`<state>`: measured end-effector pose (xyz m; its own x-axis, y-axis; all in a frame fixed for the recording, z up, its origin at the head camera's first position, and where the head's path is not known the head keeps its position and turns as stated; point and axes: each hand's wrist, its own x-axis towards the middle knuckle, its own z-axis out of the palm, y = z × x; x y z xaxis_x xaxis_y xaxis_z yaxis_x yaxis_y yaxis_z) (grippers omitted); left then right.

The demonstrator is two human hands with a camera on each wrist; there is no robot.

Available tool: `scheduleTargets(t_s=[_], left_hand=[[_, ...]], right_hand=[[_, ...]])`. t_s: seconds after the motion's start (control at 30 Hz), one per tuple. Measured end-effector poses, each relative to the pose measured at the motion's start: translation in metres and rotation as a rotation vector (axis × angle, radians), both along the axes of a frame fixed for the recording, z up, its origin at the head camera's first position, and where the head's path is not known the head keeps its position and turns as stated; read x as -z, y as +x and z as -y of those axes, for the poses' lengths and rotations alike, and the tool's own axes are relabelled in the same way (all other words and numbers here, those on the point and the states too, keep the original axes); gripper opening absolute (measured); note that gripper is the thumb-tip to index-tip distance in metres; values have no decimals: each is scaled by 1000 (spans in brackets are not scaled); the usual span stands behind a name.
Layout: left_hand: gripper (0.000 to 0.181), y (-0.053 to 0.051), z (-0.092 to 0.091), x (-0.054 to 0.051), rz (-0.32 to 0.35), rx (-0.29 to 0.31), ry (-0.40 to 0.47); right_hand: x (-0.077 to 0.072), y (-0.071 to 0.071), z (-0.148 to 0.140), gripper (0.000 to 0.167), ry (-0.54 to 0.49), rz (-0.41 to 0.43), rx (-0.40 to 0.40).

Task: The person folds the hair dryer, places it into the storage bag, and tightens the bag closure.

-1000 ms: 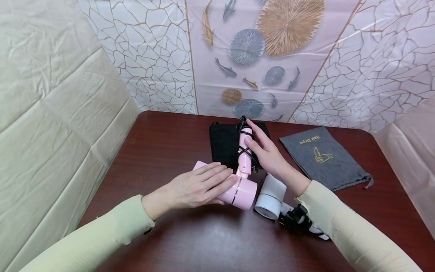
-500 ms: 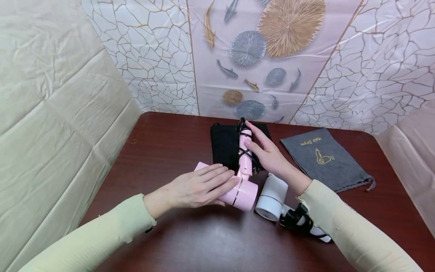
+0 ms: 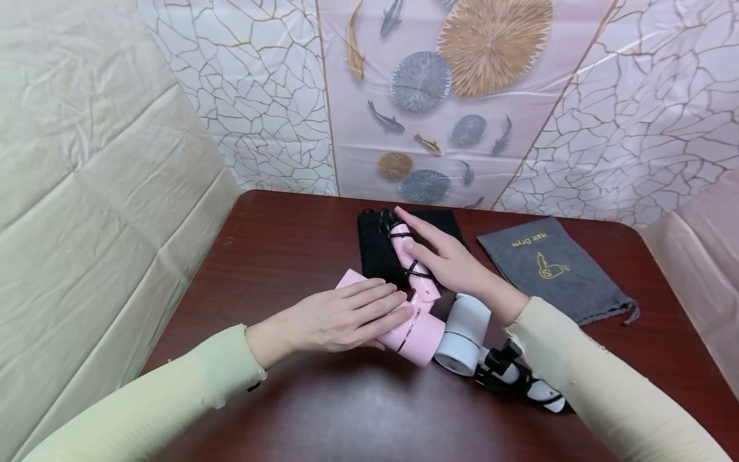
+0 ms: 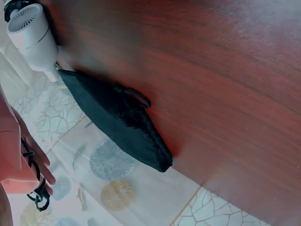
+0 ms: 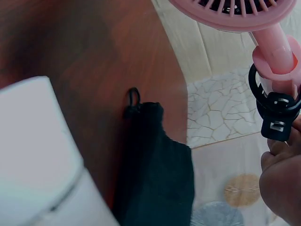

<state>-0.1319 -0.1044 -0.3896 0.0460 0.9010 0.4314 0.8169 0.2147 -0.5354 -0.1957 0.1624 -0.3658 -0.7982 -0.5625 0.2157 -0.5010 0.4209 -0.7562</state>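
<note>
A pink hair dryer (image 3: 424,337), its handle wrapped in black cord, is held above the table between both hands. My left hand (image 3: 340,317) grips the barrel, fingers laid across its top. My right hand (image 3: 456,260) holds the handle, thumb on the near side and fingers stretched toward its far end. In the left wrist view, the pink dryer (image 4: 11,160) is at the left edge; the right wrist view shows its vented end and folding joint (image 5: 277,52) close up, with a hand (image 5: 284,174) below. Beneath the handle lies a black pouch (image 3: 375,250).
A white hair dryer (image 3: 464,327) with black cord lies just right of the pink one, partly under the right forearm. Farther right is a grey drawstring pouch (image 3: 554,263) marked "Hair Dryer". Patterned sheets stand behind the dark red table (image 3: 277,237).
The pink dryer has turned a little, its handle end swinging left and its barrel end shifting right and down. My right hand has moved slightly left with the handle.
</note>
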Motion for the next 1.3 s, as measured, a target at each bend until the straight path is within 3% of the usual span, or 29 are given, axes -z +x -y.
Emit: scheduleTargets(t_s=[0.33,0.67,1.0,1.3], left_hand=[[57,-4,3,-2,2,-5,-22],[61,-3,3,0,-26,15,-9],[62,-6,2,4,-65,37,-2],[60,-13,0,6,-96,71,-16]], right_hand=[[-10,10,-5,66,107,-237,-90],[-1,15,4,62,101,-208,-97],[-4,17,10,59,121,-145,-125],[-2,12,14,55,110,-106,-199]])
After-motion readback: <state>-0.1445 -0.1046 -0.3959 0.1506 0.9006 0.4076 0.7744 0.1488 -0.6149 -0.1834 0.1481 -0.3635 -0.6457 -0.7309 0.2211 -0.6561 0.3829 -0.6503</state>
